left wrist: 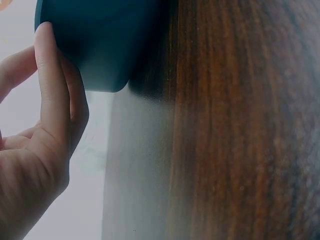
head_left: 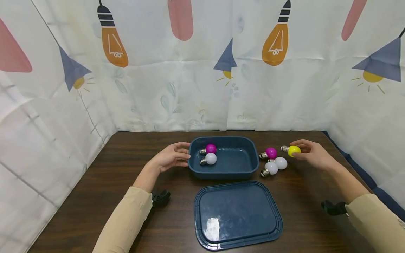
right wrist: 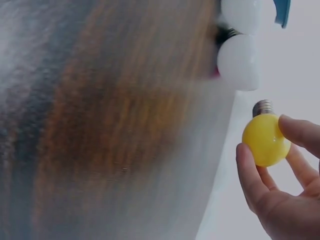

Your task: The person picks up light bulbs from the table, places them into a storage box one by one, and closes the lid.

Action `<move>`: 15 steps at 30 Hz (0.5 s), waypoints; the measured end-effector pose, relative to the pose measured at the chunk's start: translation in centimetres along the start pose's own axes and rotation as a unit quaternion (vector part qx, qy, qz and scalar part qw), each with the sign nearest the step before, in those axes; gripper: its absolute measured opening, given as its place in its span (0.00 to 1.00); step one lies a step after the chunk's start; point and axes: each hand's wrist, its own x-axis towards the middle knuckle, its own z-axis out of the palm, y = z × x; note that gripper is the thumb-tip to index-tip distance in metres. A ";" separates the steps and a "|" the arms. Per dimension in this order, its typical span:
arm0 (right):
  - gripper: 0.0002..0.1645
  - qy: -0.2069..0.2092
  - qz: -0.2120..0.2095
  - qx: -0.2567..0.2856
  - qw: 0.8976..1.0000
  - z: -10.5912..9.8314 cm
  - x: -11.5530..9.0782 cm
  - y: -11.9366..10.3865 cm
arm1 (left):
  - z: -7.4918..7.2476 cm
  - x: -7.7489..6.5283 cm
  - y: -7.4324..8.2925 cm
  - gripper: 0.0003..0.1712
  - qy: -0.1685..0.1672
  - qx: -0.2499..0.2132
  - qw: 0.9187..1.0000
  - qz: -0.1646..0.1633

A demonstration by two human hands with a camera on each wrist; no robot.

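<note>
Out at the right, my right hand (head_left: 313,153) pinches a yellow light bulb (head_left: 294,151) by its round glass, its metal screw base pointing left. The right wrist view shows the fingers and thumb around the yellow bulb (right wrist: 266,140). My left hand (head_left: 171,156) touches the left outer wall of a dark blue box (head_left: 224,175) with its fingertips, right at the rim. Inside that box lie a magenta bulb (head_left: 211,148) and a white bulb (head_left: 210,158), side by side near the left end.
Between the box and my right hand lie another magenta bulb (head_left: 271,153) and two white bulbs (head_left: 281,163), close together. A flat dark blue lid (head_left: 237,212) rests on the brown table (head_left: 177,214) in front of the box. A patterned curtain (head_left: 202,98) hangs behind.
</note>
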 end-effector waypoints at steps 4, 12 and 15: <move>0.31 0.011 -0.002 -0.007 1.000 -0.4 0.0 -0.6 | 0.0 0.0 0.0 0.38 0.002 0.001 1.000 0.001; 0.32 0.009 -0.011 0.003 1.000 -0.6 0.0 -1.6 | 0.0 0.2 0.0 0.37 0.005 0.001 1.000 -0.003; 0.32 0.006 -0.014 0.012 1.000 -0.6 0.1 -2.1 | 0.0 0.1 -0.1 0.36 0.005 0.002 1.000 -0.003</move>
